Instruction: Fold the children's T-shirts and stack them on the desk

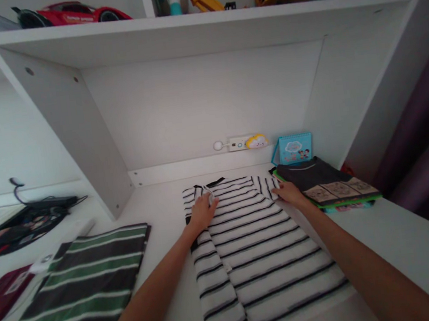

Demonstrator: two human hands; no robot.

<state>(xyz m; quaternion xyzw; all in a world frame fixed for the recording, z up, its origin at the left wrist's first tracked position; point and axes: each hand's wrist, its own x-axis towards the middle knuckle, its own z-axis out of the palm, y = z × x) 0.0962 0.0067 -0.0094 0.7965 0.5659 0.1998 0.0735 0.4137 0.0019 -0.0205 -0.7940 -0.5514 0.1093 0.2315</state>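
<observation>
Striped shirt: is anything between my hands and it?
Nothing visible. The left hand and right hand both rest directly on the white striped shirt near its collar end; the folded dark stack lies beside the right hand.

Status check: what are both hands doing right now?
Left hand flat on white striped shirt, by the collar. Right hand at its far right corner. Folded dark garment lies close beside the right hand.
</observation>
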